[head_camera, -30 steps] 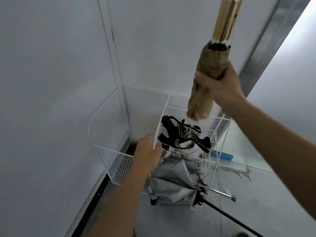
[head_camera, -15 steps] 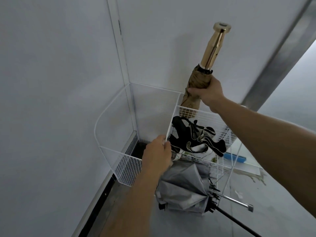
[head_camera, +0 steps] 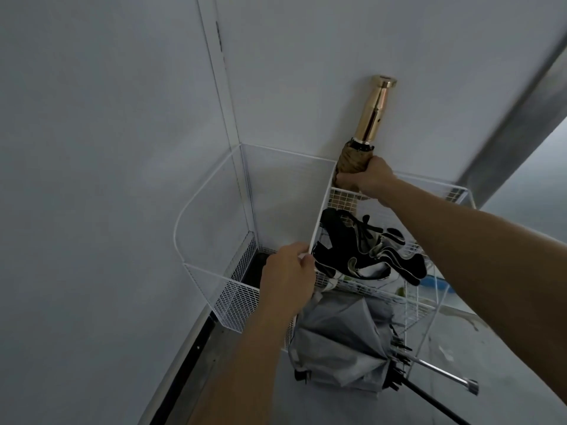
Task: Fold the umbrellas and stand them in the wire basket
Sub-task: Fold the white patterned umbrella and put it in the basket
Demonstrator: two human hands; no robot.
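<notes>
A white wire basket (head_camera: 236,297) stands in the corner of two white walls. My right hand (head_camera: 369,179) grips a folded tan umbrella (head_camera: 352,157) with a gold handle pointing up; its lower end is down inside the basket's far right section, against the back wall. My left hand (head_camera: 288,279) holds the basket's wire divider at its near end. A black and white umbrella (head_camera: 362,250) lies folded in the right section. A grey umbrella (head_camera: 340,338), half collapsed, lies on the floor against the basket's front.
The basket's left section (head_camera: 245,240) holds nothing that I can see. The grey umbrella's metal shaft (head_camera: 445,374) and a black rod (head_camera: 435,403) stick out over the floor to the right. A blue object (head_camera: 435,285) lies on the floor behind the basket.
My right hand has lowered the tan umbrella from high above the basket down into its far right section. My left hand has stayed on the divider wire.
</notes>
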